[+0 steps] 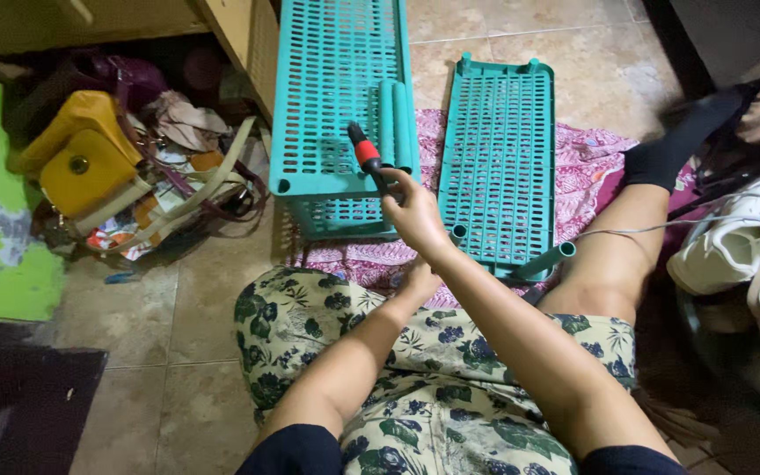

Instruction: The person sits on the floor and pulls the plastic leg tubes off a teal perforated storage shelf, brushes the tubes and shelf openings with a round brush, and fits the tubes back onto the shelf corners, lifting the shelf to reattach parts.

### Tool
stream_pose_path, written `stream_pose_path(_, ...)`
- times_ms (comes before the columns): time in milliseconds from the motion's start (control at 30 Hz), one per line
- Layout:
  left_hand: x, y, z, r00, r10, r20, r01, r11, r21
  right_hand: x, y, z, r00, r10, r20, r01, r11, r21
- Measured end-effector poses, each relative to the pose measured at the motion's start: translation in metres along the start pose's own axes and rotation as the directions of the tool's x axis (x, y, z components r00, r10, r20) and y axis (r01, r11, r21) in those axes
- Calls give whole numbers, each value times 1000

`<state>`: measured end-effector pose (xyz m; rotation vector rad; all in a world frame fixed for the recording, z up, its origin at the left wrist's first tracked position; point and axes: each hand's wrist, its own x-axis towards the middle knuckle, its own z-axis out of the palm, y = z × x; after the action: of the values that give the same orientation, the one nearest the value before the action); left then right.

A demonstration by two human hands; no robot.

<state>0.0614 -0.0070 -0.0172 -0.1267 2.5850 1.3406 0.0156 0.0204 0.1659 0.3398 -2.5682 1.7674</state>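
One tool with a red and black handle (366,154) sits in my right hand (415,214), just above the middle of the frame. My fingers are wrapped tight around its lower end, and its long axis runs up and to the left from my fist, so the black tip leans against the front of the tall teal slotted rack (338,88) at centre top. My right hand is the nearer one to that rack by far; the tool already touches or overlaps its front edge, though I cannot tell whether the tip is actually pressing on the plastic.

My left hand (419,281) is lower, just under my right wrist at the edge of my flowered lap. It is mostly hidden behind my right forearm, so I cannot tell whether it is closed on anything.

To the right of the tool, a flat teal shelf panel (499,163) lies on a pink patterned cloth (578,171), its long side running up the frame, with a teal tube leg (545,260) sticking out at its lower right corner. At upper left, a yellow bag (81,154) rests in a pile of bags and straps. At far right are white sneakers (741,246).
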Motion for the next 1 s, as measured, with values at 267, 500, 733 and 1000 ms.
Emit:
stream_pose_path(267, 4, 27, -17, 933, -353, 76, 351, 936, 34, 9, -10, 21, 990, -144, 11, 144, 986, -83)
stream_pose_path(500, 17, 17, -6, 980, -199, 11, 199, 975, -97, -26, -40, -31, 937, -333, -108, 279, 896, -345)
stream_pose_path(733, 18, 22, 2, 888, 231, -397, -281, 957, -70, -66, 33, -171, 650, -486, -584, 339, 874, -349)
stream_pose_path(1000, 15, 58, -1, 902, 201, -381, -252, 963, -90, -48, 184, -246, 795, 287, -535, -335, 942, 8)
